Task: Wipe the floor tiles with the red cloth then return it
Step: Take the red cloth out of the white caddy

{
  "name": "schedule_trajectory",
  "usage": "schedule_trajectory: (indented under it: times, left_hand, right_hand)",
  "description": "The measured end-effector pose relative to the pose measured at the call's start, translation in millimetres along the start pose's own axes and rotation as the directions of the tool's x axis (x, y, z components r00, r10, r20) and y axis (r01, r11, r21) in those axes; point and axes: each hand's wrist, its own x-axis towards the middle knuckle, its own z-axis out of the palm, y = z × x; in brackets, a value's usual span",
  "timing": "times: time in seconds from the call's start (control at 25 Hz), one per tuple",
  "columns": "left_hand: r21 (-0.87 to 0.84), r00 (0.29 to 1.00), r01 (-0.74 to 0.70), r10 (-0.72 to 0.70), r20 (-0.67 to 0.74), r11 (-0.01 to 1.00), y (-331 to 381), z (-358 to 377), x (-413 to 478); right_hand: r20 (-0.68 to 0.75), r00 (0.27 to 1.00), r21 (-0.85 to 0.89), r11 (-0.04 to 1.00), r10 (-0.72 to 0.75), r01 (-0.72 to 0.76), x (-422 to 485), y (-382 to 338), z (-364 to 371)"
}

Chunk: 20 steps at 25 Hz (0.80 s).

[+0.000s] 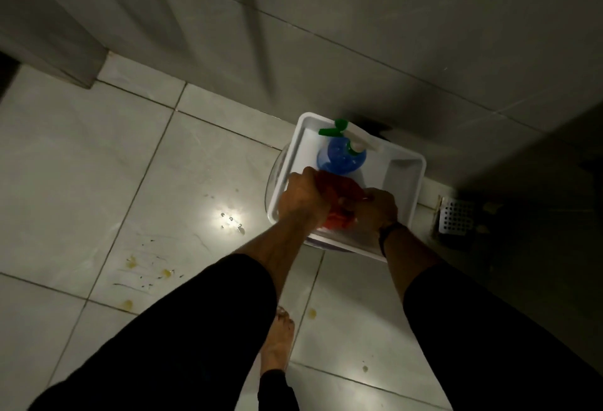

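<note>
The red cloth (342, 188) lies bunched inside a white plastic tub (404, 182) that stands on the floor by the wall. My left hand (303, 197) grips the cloth's left side. My right hand (380, 208) holds its right side, and a dark band is on that wrist. Both hands are over the tub's near half. Pale floor tiles (98, 182) carry yellow spots (166, 273) and dark smears to the left of the tub.
A blue spray bottle (341, 156) with a green and white trigger lies in the tub's far half. A metal floor drain (455, 216) sits right of the tub. My bare foot (277, 339) stands on the tiles below. A tiled wall rises behind, with a door frame (65, 51) at far left.
</note>
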Motion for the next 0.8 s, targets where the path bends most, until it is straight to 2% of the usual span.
schedule_trajectory:
  times: [0.08,0.16,0.24,0.32,0.4,0.48,0.52,0.6,0.72,0.8]
  left_hand:
    - [-0.197,0.998,-0.058,0.059,-0.003,0.979,-6,-16,-26]
    - [-0.468,0.994,-0.052,0.09,0.06,0.882,-22,-35,-51]
    - [-0.651,0.991,0.0,0.087,0.102,0.759,-49,-64,-72]
    - [-0.716,0.99,0.024,0.083,0.114,0.698,-87,-89,-93]
    - [-0.777,0.987,0.065,0.075,0.143,0.626,-130,-107,-112]
    - [-0.813,0.99,0.098,0.026,0.137,0.575,-177,-116,-130]
    - [-0.827,0.994,0.096,-0.006,0.111,0.554,-202,-118,-137]
    - [-0.788,0.994,0.046,-0.109,-0.026,0.614,-254,-119,-143]
    - [-0.629,0.933,-0.021,-0.212,-0.292,0.777,-335,-111,-151]
    - [-0.476,0.87,0.074,-0.29,-0.399,0.876,-396,-99,-147]
  right_hand:
    - [0.001,0.998,0.156,0.986,-0.057,0.056,-18,-5,-4]
    - [0.024,0.995,0.381,0.921,-0.093,0.077,-49,-7,-5]
    - [0.178,0.972,0.554,0.832,-0.157,0.033,-86,-8,3]
    - [0.451,0.864,0.608,0.786,-0.223,-0.115,-119,-10,23]
    - [0.68,0.689,0.547,0.799,-0.25,-0.25,-145,-10,55]
    - [0.821,0.538,0.426,0.833,-0.192,-0.354,-166,-8,93]
    - [0.855,0.496,0.368,0.851,-0.152,-0.374,-176,-6,116]
    - [0.863,0.501,0.272,0.893,-0.062,-0.358,-190,-2,163]
    - [0.84,0.54,0.158,0.926,0.056,-0.342,-195,9,231]
    - [0.803,0.588,0.107,0.947,0.098,-0.303,-190,18,269]
